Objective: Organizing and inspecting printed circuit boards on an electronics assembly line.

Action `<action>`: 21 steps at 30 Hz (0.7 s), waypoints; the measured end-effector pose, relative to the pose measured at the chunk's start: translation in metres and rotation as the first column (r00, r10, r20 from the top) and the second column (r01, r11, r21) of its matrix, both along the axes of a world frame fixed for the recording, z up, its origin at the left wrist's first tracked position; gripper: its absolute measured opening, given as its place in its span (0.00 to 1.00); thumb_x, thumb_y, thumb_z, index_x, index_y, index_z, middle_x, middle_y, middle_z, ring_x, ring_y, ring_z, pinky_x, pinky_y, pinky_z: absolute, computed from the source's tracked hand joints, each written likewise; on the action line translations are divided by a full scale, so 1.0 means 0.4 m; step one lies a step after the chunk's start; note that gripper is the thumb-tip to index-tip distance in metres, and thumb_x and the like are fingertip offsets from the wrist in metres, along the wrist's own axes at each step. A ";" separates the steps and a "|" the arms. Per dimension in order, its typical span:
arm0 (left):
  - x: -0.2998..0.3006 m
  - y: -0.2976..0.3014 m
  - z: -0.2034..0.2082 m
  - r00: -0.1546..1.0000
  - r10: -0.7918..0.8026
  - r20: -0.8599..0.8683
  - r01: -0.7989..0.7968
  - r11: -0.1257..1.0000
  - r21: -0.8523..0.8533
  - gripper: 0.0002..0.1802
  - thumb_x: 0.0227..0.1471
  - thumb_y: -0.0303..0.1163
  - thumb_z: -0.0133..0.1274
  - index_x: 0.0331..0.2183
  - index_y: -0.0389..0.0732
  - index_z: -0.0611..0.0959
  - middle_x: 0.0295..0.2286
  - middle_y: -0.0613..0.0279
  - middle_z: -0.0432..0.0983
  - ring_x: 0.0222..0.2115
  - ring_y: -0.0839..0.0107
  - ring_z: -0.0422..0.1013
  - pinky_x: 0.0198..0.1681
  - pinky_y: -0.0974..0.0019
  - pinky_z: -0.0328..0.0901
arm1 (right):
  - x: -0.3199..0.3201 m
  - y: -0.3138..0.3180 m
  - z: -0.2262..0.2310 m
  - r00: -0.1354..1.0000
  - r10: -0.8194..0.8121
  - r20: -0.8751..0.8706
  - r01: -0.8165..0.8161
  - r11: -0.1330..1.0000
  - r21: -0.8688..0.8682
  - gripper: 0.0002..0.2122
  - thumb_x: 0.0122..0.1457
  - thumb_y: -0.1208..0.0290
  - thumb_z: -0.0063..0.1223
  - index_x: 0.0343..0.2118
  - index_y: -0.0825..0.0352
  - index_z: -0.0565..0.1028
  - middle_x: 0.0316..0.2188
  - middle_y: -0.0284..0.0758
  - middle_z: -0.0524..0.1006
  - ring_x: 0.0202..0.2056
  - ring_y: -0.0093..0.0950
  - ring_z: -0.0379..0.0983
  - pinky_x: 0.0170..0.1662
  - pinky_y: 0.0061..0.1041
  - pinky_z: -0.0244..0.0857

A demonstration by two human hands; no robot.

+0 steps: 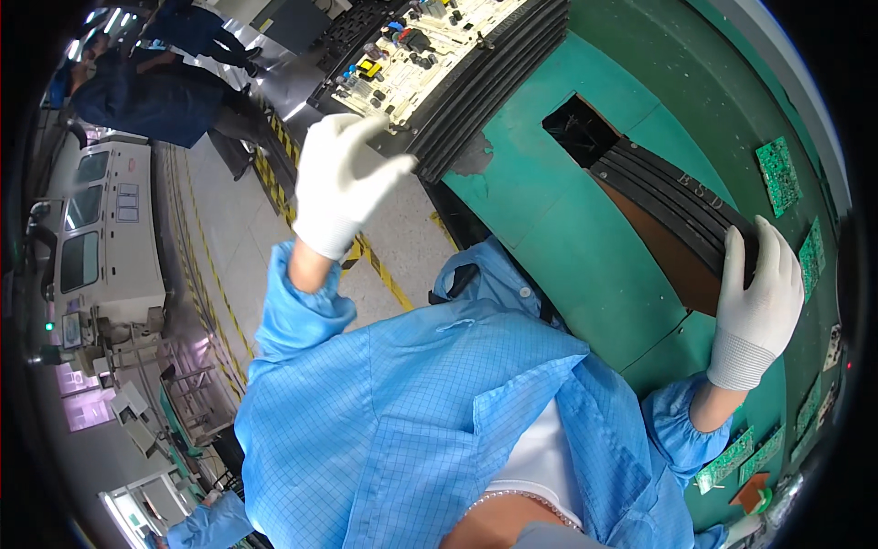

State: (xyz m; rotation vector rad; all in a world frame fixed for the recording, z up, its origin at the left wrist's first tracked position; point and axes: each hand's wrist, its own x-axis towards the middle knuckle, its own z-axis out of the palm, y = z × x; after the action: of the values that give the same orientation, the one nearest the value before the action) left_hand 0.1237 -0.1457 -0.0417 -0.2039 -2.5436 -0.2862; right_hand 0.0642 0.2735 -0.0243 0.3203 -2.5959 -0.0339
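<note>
My left hand [346, 188], in a white glove, is raised beside the near left corner of a stack of black trays [494, 91]. Its thumb and fingers are apart, and nothing shows between them. A pale circuit board [439, 57] with coils, capacitors and other parts lies on top of that stack. At the right, my gloved right hand [761, 288] grips the end of a second stack of black frames [672, 197], thumb on one side and fingers on the other. That stack has a rectangular opening and a brown side; its end is partly hidden by the hand.
Both stacks stand on a green workbench [549, 220]. Green circuit boards [779, 176] line its far right edge, with more [727, 462] at lower right. A person in dark clothes [146, 96] stands at upper left. A white machine [110, 220] and yellow-black floor tape [380, 265] lie leftward.
</note>
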 end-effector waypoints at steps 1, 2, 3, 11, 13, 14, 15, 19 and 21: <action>0.008 0.014 -0.012 0.999 0.043 -0.013 -0.044 0.998 -0.038 0.26 0.38 0.38 0.69 0.40 0.39 0.82 0.36 0.54 0.74 0.38 0.56 0.70 0.42 0.58 0.66 | 0.001 0.000 -0.001 1.000 -0.005 -0.006 0.005 1.000 0.009 0.15 0.60 0.63 0.56 0.46 0.67 0.77 0.43 0.41 0.79 0.45 0.40 0.74 0.50 0.35 0.67; 0.010 0.019 -0.019 0.998 0.059 -0.016 -0.060 0.996 -0.070 0.29 0.35 0.38 0.70 0.41 0.39 0.81 0.37 0.53 0.73 0.40 0.55 0.68 0.43 0.57 0.65 | 0.000 0.000 -0.001 0.999 -0.019 -0.027 0.019 1.000 0.024 0.15 0.60 0.63 0.56 0.46 0.67 0.77 0.43 0.41 0.79 0.45 0.40 0.74 0.50 0.35 0.67; 0.010 0.022 -0.027 0.998 0.064 -0.018 -0.065 0.995 -0.069 0.29 0.35 0.38 0.70 0.41 0.39 0.81 0.37 0.53 0.73 0.40 0.55 0.68 0.43 0.57 0.65 | 0.000 0.000 -0.001 1.000 -0.005 -0.015 0.006 1.000 0.018 0.15 0.60 0.63 0.56 0.46 0.67 0.77 0.43 0.41 0.79 0.45 0.40 0.74 0.50 0.35 0.67; 0.013 0.011 -0.042 0.996 0.084 0.031 -0.087 0.993 0.082 0.25 0.36 0.37 0.70 0.40 0.42 0.82 0.38 0.55 0.73 0.42 0.57 0.68 0.46 0.58 0.64 | 0.000 0.000 0.001 1.000 -0.004 -0.030 0.004 1.000 0.025 0.15 0.61 0.63 0.56 0.46 0.67 0.77 0.43 0.40 0.79 0.45 0.39 0.75 0.49 0.34 0.67; 0.019 0.001 -0.038 0.997 0.075 0.003 -0.075 0.987 0.142 0.24 0.37 0.36 0.70 0.40 0.42 0.82 0.38 0.55 0.74 0.42 0.57 0.68 0.47 0.58 0.64 | -0.001 0.002 -0.002 1.000 0.011 -0.023 -0.010 0.999 0.030 0.15 0.61 0.63 0.56 0.46 0.67 0.77 0.43 0.39 0.79 0.45 0.38 0.75 0.49 0.34 0.68; 0.020 -0.007 -0.035 0.998 0.064 0.010 -0.065 0.977 0.203 0.23 0.38 0.36 0.69 0.39 0.42 0.83 0.39 0.55 0.74 0.43 0.57 0.69 0.48 0.59 0.64 | -0.002 0.004 -0.004 0.999 0.002 -0.046 0.000 0.999 0.043 0.15 0.61 0.63 0.55 0.46 0.67 0.77 0.43 0.39 0.79 0.45 0.38 0.75 0.49 0.34 0.68; 0.019 -0.018 -0.032 0.994 0.098 -0.044 -0.085 0.967 0.239 0.22 0.39 0.36 0.69 0.39 0.42 0.83 0.39 0.54 0.74 0.43 0.57 0.69 0.49 0.59 0.64 | -0.003 0.005 -0.005 1.000 0.010 -0.027 -0.009 0.999 0.040 0.15 0.61 0.63 0.55 0.46 0.67 0.77 0.43 0.39 0.79 0.45 0.38 0.75 0.49 0.34 0.68; 0.014 -0.074 -0.022 0.981 0.179 -0.079 -0.171 0.980 0.099 0.23 0.43 0.37 0.67 0.43 0.40 0.82 0.40 0.53 0.74 0.42 0.57 0.70 0.48 0.59 0.65 | -0.005 0.009 -0.007 1.000 0.007 -0.019 -0.006 0.999 0.044 0.14 0.61 0.64 0.55 0.46 0.67 0.77 0.43 0.38 0.79 0.45 0.37 0.75 0.49 0.33 0.68; 0.011 -0.089 -0.027 0.982 0.171 -0.075 -0.172 0.985 -0.018 0.24 0.44 0.37 0.66 0.44 0.40 0.82 0.40 0.52 0.73 0.42 0.56 0.70 0.48 0.59 0.65 | -0.005 0.008 -0.006 1.000 0.007 -0.023 -0.006 0.999 0.042 0.14 0.61 0.64 0.55 0.46 0.67 0.77 0.43 0.38 0.79 0.45 0.37 0.75 0.49 0.33 0.68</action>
State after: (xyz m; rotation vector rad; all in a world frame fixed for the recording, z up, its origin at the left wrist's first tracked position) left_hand 0.1280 -0.1815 -0.0523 -0.0037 -2.4734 -0.1774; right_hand 0.0622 0.2768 -0.0266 0.3422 -2.5735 -0.0893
